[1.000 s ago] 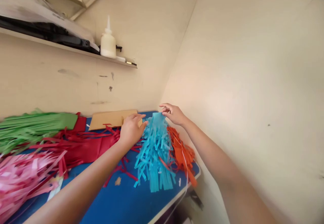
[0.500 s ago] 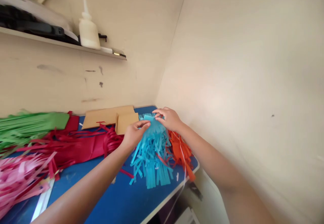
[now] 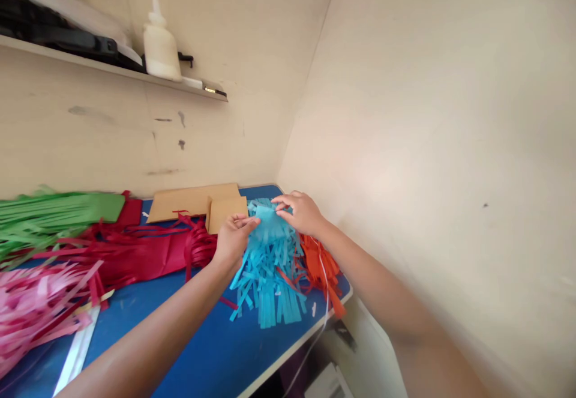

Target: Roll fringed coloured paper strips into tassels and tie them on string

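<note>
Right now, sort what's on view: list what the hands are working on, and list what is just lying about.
In hand:
left hand
right hand
blue fringed paper, pinched at its top edge by both

Lying about:
orange fringe
red strips
green fringe
pink fringe
cardboard pieces
glue bottle on the shelf

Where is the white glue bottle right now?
The white glue bottle stands on the wall shelf at upper left, beside a black object, above the blue table.
</note>
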Demonstrator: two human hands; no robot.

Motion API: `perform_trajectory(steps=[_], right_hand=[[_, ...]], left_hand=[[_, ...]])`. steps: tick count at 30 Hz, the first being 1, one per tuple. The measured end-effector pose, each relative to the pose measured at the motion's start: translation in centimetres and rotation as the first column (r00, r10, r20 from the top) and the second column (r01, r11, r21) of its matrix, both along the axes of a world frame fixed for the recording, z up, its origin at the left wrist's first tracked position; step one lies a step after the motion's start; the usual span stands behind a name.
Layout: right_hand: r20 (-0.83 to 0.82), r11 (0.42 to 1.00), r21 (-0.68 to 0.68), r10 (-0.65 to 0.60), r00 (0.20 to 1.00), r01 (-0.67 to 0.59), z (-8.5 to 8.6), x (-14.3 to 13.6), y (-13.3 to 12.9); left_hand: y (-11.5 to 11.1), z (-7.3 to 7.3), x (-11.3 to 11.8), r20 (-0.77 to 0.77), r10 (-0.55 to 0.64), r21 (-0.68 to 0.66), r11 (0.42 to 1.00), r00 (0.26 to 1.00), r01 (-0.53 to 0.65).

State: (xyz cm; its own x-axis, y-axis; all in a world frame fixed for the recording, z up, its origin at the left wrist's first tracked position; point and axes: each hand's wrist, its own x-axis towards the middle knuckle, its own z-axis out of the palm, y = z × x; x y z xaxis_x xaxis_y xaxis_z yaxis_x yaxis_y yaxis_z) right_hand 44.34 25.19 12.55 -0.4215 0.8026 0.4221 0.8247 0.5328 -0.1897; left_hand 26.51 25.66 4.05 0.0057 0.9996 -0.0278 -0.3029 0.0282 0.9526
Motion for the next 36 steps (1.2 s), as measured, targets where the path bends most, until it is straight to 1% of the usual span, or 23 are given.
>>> perform_trajectory(steps=[4,6,8,12,15,17,19,20,21,22,23,25,26,27,28,29,30,31,32,33,34,35,36], right_hand=[[0.049,1.0,-0.007,-0.019,0.999,0.02,-0.4,-0.3,-0.5],[0.031,0.999,-0.038,-0.016,0.999,0.017,-0.4,-0.4,-0.7],[-0.016,0.996,-0.084,-0.012,1.0,0.011,-0.3,-0.4,-0.9],[-0.113,0.989,-0.144,0.025,0.993,-0.041,-0.5,-0.5,-0.7],[-0.2,0.979,-0.179,0.057,0.978,-0.093,-1.4,-0.7,-0.3],[-0.25,0.977,-0.194,0.039,0.967,-0.089,-2.1,-0.6,0.1],[-0.296,0.983,-0.18,-0.025,0.955,-0.03,-2.2,0.3,0.6],[-0.327,0.987,-0.158,-0.078,0.942,0.027,-1.7,1.2,0.9],[-0.365,0.987,-0.123,-0.141,0.92,0.102,-0.9,2.2,1.3],[-0.409,0.978,-0.075,-0.207,0.889,0.193,0.4,3.4,1.8],[-0.459,0.957,-0.02,-0.265,0.848,0.288,2.0,4.6,2.2],[-0.567,0.88,0.108,-0.328,0.756,0.463,5.7,6.3,2.9],[-0.614,0.827,0.192,-0.318,0.722,0.528,7.5,6.5,3.1],[-0.627,0.781,0.29,-0.281,0.727,0.553,9.0,6.2,3.1],[-0.583,0.765,0.383,-0.234,0.778,0.517,10.1,5.4,2.9],[-0.477,0.788,0.451,-0.184,0.859,0.419,10.7,4.2,2.6],[-0.318,0.839,0.472,-0.126,0.94,0.272,10.8,2.7,2.1],[-0.131,0.905,0.413,-0.053,0.99,0.103,10.4,1.0,1.5],[0.018,0.951,0.308,0.024,1.0,-0.029,9.6,-0.6,0.7],[0.113,0.972,0.204,0.094,0.989,-0.116,8.6,-2.1,-0.1],[0.161,0.978,0.127,0.146,0.976,-0.167,7.6,-3.4,-0.9],[0.178,0.977,0.081,0.18,0.967,-0.197,6.6,-4.4,-1.7],[0.181,0.975,0.053,0.204,0.962,-0.216,5.8,-5.3,-2.3]], left_hand=[[-0.6,-0.2,-0.1,0.011,-0.152,-0.121,0.981,0.988,0.152],[-0.9,-0.1,-0.2,0.024,-0.217,-0.147,0.965,0.976,0.218],[-1.2,0.0,-0.3,0.037,-0.248,-0.146,0.957,0.968,0.251],[-1.4,-0.2,-0.4,0.025,-0.258,-0.096,0.961,0.966,0.259],[-1.1,-1.0,-0.2,-0.029,-0.234,-0.063,0.971,0.972,0.232],[-0.9,-1.8,0.1,-0.075,-0.216,-0.049,0.976,0.974,0.213],[-0.6,-2.7,0.5,-0.127,-0.201,-0.042,0.98,0.971,0.197],[-0.4,-3.3,0.7,-0.159,-0.191,-0.043,0.982,0.969,0.186],[-0.3,-3.8,1.0,-0.195,-0.178,-0.045,0.984,0.965,0.172],[0.0,-4.3,1.3,-0.237,-0.161,-0.047,0.987,0.958,0.154],[0.2,-4.7,1.6,-0.282,-0.138,-0.045,0.99,0.949,0.131],[0.7,-5.1,2.2,-0.38,-0.08,-0.014,0.997,0.922,0.08],[0.8,-5.1,2.3,-0.425,-0.042,0.019,0.998,0.904,0.056],[0.9,-4.8,2.2,-0.466,0.003,0.066,0.997,0.885,0.031],[0.8,-4.3,1.9,-0.498,0.058,0.125,0.992,0.865,0.006],[0.6,-3.7,1.4,-0.521,0.123,0.197,0.98,0.845,-0.021],[0.1,-2.8,0.6,-0.532,0.199,0.278,0.959,0.823,-0.052],[-0.6,-1.8,-0.5,-0.532,0.28,0.361,0.929,0.799,-0.085],[-1.4,-0.7,-1.7,-0.522,0.358,0.44,0.89,0.774,-0.115],[-2.3,0.4,-3.1,-0.506,0.427,0.508,0.85,0.749,-0.141],[-3.3,1.5,-4.5,-0.495,0.479,0.567,0.81,0.725,-0.148],[-4.3,2.5,-5.9,-0.489,0.522,0.626,0.768,0.699,-0.135],[-5.2,3.3,-7.1,-0.492,0.567,0.696,0.712,0.661,-0.093]])
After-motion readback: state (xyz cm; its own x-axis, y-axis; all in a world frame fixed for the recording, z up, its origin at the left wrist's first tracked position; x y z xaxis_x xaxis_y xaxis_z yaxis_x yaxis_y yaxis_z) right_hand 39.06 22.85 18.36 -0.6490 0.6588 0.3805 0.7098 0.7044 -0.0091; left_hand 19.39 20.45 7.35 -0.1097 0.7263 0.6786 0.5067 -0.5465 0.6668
